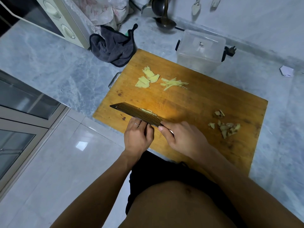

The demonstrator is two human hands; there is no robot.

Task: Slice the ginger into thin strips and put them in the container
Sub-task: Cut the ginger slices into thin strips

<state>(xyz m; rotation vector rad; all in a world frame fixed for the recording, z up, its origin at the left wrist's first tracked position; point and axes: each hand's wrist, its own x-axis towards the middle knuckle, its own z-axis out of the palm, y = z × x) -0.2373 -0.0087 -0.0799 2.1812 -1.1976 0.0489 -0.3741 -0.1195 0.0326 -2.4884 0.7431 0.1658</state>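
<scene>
On the rectangular wooden cutting board (189, 106), our right hand (182, 139) grips the dark ridged cleaver (136, 115); our left hand's (138, 135) fingers curl against its blade. Pale yellow ginger strips (174, 83), near the board's far edge, look light and limp: pinch them bunched.

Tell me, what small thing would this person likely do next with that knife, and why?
Probably wipe the ginger bits off the cleaver with the left hand, whose fingers already rest against the blade. The right hand holds the handle with the blade tilted over the cutting board, and uncut ginger slices still wait beside the finished strips.
</scene>
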